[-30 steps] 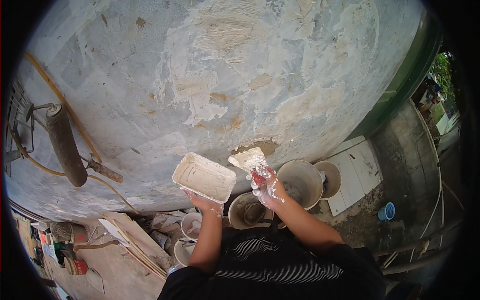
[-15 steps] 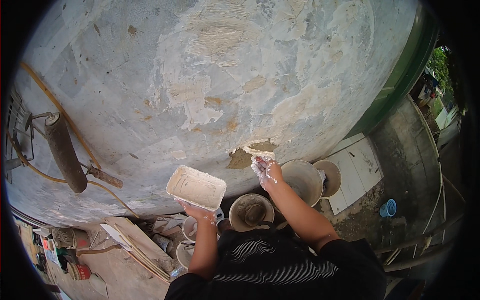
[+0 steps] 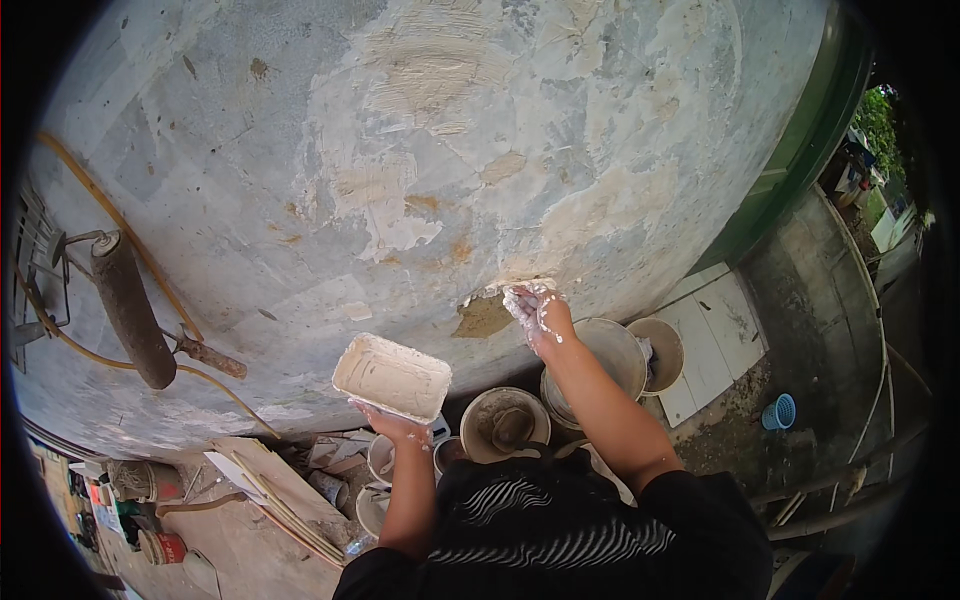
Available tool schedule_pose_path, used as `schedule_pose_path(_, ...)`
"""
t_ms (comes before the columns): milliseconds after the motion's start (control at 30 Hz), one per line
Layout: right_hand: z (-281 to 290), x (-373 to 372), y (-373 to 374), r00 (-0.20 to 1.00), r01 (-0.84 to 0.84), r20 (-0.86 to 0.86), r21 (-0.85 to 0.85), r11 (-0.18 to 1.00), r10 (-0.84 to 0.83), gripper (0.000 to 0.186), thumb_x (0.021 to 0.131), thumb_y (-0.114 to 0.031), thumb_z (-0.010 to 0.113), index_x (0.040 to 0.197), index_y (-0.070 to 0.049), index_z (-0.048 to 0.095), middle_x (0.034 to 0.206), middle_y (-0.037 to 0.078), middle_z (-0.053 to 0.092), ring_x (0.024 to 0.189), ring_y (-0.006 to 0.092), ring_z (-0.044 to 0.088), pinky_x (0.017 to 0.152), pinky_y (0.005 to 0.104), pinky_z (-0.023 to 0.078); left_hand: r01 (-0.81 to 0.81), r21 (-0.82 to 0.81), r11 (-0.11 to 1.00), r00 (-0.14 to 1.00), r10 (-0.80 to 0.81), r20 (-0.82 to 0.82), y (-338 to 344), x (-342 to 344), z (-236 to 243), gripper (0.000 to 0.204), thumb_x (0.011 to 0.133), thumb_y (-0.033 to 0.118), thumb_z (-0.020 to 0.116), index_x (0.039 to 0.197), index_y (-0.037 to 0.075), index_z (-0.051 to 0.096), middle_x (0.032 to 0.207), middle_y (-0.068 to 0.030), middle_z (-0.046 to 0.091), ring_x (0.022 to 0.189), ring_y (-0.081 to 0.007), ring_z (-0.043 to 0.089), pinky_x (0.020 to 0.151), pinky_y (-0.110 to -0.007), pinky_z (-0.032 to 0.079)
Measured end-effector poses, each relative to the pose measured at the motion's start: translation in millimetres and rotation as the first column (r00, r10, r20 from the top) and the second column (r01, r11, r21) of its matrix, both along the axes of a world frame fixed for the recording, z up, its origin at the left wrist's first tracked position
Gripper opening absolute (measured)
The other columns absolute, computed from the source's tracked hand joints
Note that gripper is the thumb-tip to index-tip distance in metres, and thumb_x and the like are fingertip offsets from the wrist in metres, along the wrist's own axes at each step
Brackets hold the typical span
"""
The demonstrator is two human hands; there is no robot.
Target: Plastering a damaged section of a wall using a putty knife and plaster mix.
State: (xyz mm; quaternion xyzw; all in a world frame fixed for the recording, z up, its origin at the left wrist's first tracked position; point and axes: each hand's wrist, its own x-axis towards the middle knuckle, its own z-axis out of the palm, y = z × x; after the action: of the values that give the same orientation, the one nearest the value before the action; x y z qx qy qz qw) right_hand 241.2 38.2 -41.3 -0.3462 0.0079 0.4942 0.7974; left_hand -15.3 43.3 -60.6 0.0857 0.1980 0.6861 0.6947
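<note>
Held a paste-smeared rectangular tray (image 3: 402,403) from below in the left hand (image 3: 402,426); gripped a largely hidden, paste-coated scraper (image 3: 527,284) in the white-spattered right hand (image 3: 541,318), against the patchy wall (image 3: 250,250) just beside a bare brown patch (image 3: 482,319). Stood above grouped buckets (image 3: 480,425), with a paint roller (image 3: 131,310) at left and a blue basket (image 3: 779,412) at right.

There are two hands (image 3: 401,427) (image 3: 540,312), one rectangular tray (image 3: 391,376) and one blue basket (image 3: 778,412).

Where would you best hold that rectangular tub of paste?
The tub is likely best cradled from below, palm under its near side, where the left hand is: its top is open and its rim looks caked with paste.
</note>
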Motion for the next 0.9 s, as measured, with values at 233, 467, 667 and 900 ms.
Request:
schedule_pose_path(233,-15,2,-37,0.999,-0.038,0.029,0.019,0.999,0.038,0.015,0.09,-0.009,0.04,0.095,-0.001,0.051,0.092,0.017,0.06,0.083,0.0294,0.061,0.079,0.0464,0.053,0.006,0.007,1.0,1.0,-0.006,0.003,-5,-5,7,0.065,0.09,0.061,0.022,0.138,0.017,0.033,0.14,-0.0079,0.037,0.122,-0.0365,0.042,0.098,-0.054,0.036)
schedule_pose_path(467,-29,-11,-21,0.997,-0.071,0.013,-0.118,0.99,0.073,0.015,0.092,-0.01,0.037,0.1,-0.001,0.045,0.098,0.019,0.056,0.088,0.0295,0.058,0.082,0.0477,0.051,-0.015,-0.027,1.0,1.0,0.014,-0.027,-7,-2,6,0.065,0.09,0.06,0.022,0.138,0.018,0.033,0.14,-0.0079,0.036,0.122,-0.0362,0.041,0.099,-0.054,0.035)
schedule_pose_path(667,-13,-7,7,0.993,-0.11,0.032,0.037,0.993,0.109,0.015,0.093,-0.011,0.04,0.097,0.001,0.048,0.093,0.018,0.058,0.086,0.0278,0.058,0.083,0.0444,0.053,-0.002,-0.012,1.0,1.0,0.002,-0.02,-8,-1,4,0.065,0.09,0.06,0.022,0.138,0.017,0.034,0.14,-0.0079,0.036,0.123,-0.036,0.041,0.099,-0.054,0.035)
schedule_pose_path(900,-5,8,-23,0.998,-0.055,0.002,0.077,0.995,0.055,0.021,0.09,-0.018,0.047,0.097,0.001,0.053,0.093,0.015,0.06,0.09,0.0271,0.059,0.084,0.0406,0.051,-0.014,-0.017,1.0,0.999,0.013,-0.039,-10,-1,10,0.065,0.09,0.06,0.021,0.137,0.017,0.034,0.139,-0.0083,0.038,0.122,-0.036,0.042,0.098,-0.054,0.036)
